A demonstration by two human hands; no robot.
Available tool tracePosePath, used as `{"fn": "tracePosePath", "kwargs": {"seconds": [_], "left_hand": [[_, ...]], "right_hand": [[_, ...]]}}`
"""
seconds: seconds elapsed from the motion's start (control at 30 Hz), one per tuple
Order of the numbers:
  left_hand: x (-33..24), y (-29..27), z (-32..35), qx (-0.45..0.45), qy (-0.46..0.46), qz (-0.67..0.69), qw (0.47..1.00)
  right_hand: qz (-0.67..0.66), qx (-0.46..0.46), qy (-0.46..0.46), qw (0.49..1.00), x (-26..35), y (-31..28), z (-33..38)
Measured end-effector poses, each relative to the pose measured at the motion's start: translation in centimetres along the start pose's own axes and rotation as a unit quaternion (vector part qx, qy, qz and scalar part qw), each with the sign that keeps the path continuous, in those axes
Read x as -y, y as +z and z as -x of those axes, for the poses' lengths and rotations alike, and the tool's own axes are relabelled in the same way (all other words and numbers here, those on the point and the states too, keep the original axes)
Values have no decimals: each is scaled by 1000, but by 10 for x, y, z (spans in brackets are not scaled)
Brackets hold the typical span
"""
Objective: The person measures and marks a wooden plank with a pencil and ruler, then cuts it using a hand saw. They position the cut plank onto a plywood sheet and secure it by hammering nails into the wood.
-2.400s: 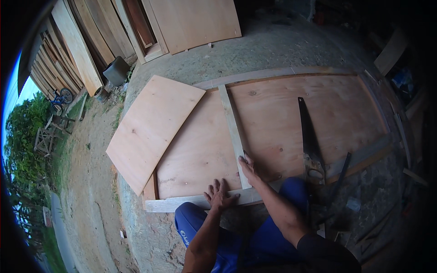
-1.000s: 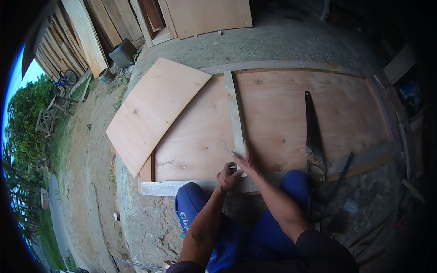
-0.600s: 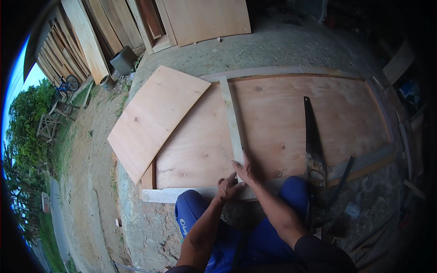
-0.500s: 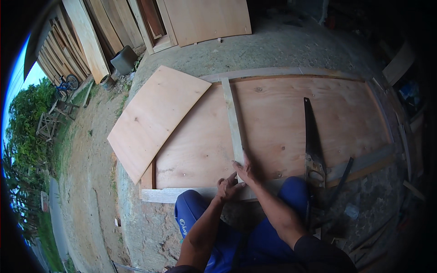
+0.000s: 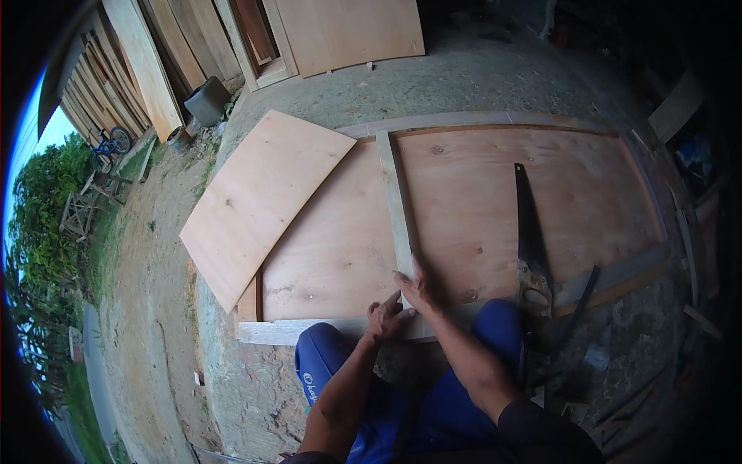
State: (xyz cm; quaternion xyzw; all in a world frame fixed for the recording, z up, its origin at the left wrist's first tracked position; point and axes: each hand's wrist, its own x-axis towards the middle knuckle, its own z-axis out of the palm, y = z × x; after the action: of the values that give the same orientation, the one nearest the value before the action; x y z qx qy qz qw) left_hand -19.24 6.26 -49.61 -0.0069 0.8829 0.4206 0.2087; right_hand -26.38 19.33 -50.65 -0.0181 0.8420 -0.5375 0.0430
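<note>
A long wooden frame (image 5: 282, 332) backed with plywood (image 5: 471, 201) lies flat in front of my knees. Across it, from the far rail to the near one, runs a narrow wooden crosspiece (image 5: 395, 193). My right hand (image 5: 417, 289) grips this crosspiece near its close end, thumb on its left side. Just nearer and to the left, my left hand (image 5: 384, 319) has its fingers bent against the same end, where crosspiece and near rail meet; the joint itself is hidden under my hands. A handsaw (image 5: 530, 232) rests on the panel to the right, its handle toward me.
A loose plywood sheet (image 5: 267, 201) lies slanted over the frame's left end. A dark bar (image 5: 580, 305) leans by the near right rail. Offcuts (image 5: 614, 429) litter the ground at lower right. Boards (image 5: 143, 69) and a plywood panel (image 5: 348, 35) stand at the back.
</note>
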Motion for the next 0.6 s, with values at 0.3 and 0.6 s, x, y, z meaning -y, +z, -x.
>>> {"fn": "tracePosePath", "kwargs": {"seconds": [0.3, 0.6], "left_hand": [[2, 11, -2, -45, 2, 50, 998], [8, 4, -18, -33, -122, 189, 974]], "right_hand": [[119, 112, -28, 986, -39, -28, 8], [220, 201, -79, 951, -6, -59, 60]]}}
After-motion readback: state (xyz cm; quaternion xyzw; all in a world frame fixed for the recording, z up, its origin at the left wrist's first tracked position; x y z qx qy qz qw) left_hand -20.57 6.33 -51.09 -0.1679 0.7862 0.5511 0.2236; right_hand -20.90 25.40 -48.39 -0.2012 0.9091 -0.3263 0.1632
